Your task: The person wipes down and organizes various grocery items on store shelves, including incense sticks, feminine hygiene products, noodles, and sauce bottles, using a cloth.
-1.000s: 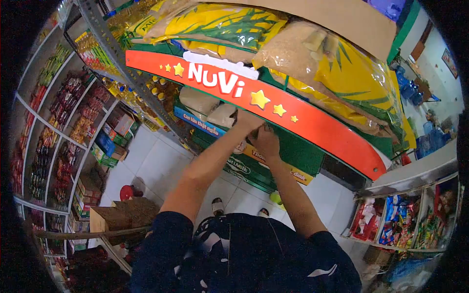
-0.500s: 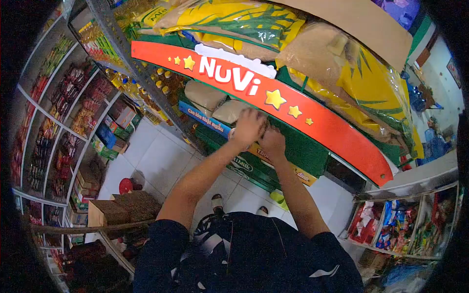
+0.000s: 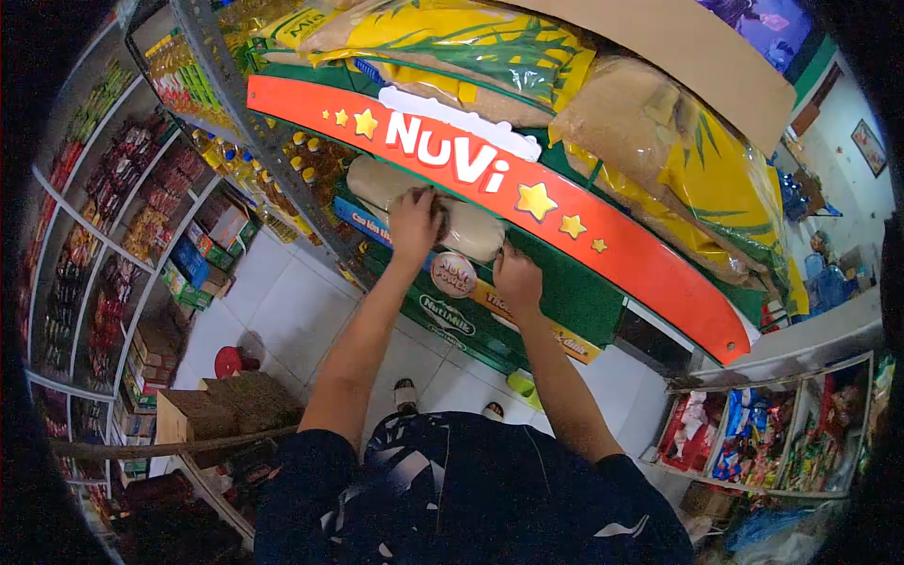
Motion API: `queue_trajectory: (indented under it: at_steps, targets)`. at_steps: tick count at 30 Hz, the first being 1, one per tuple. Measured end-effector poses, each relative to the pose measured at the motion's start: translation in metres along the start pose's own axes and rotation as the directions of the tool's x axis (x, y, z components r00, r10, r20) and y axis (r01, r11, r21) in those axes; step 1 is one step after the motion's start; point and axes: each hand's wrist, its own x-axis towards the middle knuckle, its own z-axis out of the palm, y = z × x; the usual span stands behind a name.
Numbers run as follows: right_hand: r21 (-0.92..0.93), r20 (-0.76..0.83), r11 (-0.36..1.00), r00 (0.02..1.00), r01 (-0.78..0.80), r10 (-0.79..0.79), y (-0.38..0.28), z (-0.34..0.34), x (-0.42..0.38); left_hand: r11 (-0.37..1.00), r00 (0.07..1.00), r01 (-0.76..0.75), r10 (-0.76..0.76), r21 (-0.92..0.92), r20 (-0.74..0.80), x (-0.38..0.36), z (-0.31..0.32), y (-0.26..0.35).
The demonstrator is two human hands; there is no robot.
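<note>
A clear plastic bag of pale, fine-looking contents (image 3: 474, 232) lies on the green display shelf under the red NUVI sign. My left hand (image 3: 414, 226) is curled over its left end. At the right end, my right hand (image 3: 518, 280) has its fingers bent against the plastic; the fingertips are partly hidden. A second similar bag (image 3: 375, 182) lies to the left, beyond my left hand. Below my hands runs the shelf's printed front strip (image 3: 377, 224) with a round NUVI Power badge (image 3: 453, 274).
Just above my hands, the red sign (image 3: 603, 221) overhangs the shelf. Large yellow-and-clear bags (image 3: 650, 141) are stacked on top. A metal post (image 3: 240, 113) and oil bottles (image 3: 301, 155) stand at left. Cardboard boxes (image 3: 221, 414) and a red stool (image 3: 234, 361) are on the floor.
My hands were close together over the shelf; now they are apart, the left farther left and the right at the bag's right end. More of the bag shows between them.
</note>
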Motion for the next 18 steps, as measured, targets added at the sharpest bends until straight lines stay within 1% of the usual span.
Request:
queue_trajectory:
  at_steps: [1,3,4,5,6,7,8,9,10,11,12,13,14,16,17,18]
  targets:
    - [0.000,0.002,1.000,1.000,0.004,-0.004,0.000,0.000,-0.001,0.995,0.994,0.007,0.003,-0.098,0.106,0.002,0.008,0.009]
    - [-0.009,-0.012,0.999,0.999,0.043,-0.043,0.000,0.000,0.001,0.979,0.960,-0.092,0.136,-0.181,0.246,0.000,0.012,0.047]
    - [-0.007,-0.012,0.999,0.999,0.049,-0.049,0.000,0.001,0.001,0.958,0.954,-0.237,0.261,-0.160,0.147,-0.002,0.027,0.060]
    - [-0.021,0.043,0.999,0.999,0.032,-0.031,0.003,0.004,0.002,0.918,0.922,-0.375,0.383,-0.125,0.050,-0.004,0.044,0.069]
    - [-0.036,0.097,0.999,0.995,0.015,-0.011,0.005,0.006,0.002,0.920,0.924,-0.372,0.380,-0.123,0.047,-0.003,0.053,0.073]
    - [-0.034,0.096,0.999,0.995,0.020,-0.017,0.003,0.003,0.002,0.929,0.937,-0.328,0.343,-0.170,0.063,0.001,0.059,0.074]
    - [-0.007,-0.010,0.999,0.999,0.049,-0.049,0.000,0.000,0.002,0.934,0.948,-0.284,0.307,-0.216,0.082,0.006,0.063,0.071]
    - [0.017,-0.114,0.997,0.991,0.077,-0.074,-0.002,-0.003,0.000,0.950,0.940,-0.306,0.311,-0.061,0.138,0.011,0.064,0.059]
    - [0.016,-0.112,0.997,0.991,0.075,-0.073,-0.003,-0.002,-0.001,0.986,0.967,-0.123,0.145,-0.115,0.208,0.020,0.061,0.047]
    - [-0.010,-0.076,0.999,0.996,0.044,-0.045,-0.003,0.000,-0.001,0.986,0.958,0.064,-0.017,-0.156,0.286,0.030,0.058,0.034]
    - [-0.038,-0.043,0.999,0.999,0.012,-0.014,-0.002,0.001,0.000,0.976,0.948,0.139,-0.083,-0.165,0.308,0.043,0.052,0.019]
    - [-0.043,-0.048,0.999,0.999,0.004,-0.006,-0.002,0.002,-0.001,0.962,0.932,0.211,-0.145,-0.173,0.331,0.052,0.042,0.003]
    - [-0.061,-0.034,0.998,0.999,-0.005,0.003,-0.002,0.002,0.000,0.948,0.984,0.019,0.038,-0.317,0.173,0.051,0.032,-0.013]
    - [-0.081,-0.022,0.997,1.000,-0.019,0.017,-0.001,0.001,0.000,0.990,0.989,0.044,-0.024,-0.135,0.144,0.045,0.046,-0.030]
    - [-0.058,-0.028,0.998,1.000,-0.012,0.010,0.000,0.001,0.000,0.990,0.989,0.041,-0.021,-0.135,0.143,0.045,0.041,-0.019]
    - [-0.033,-0.034,0.999,0.999,0.000,-0.001,-0.001,0.002,0.001,0.989,0.993,-0.091,0.099,-0.113,0.069,0.038,0.039,-0.002]
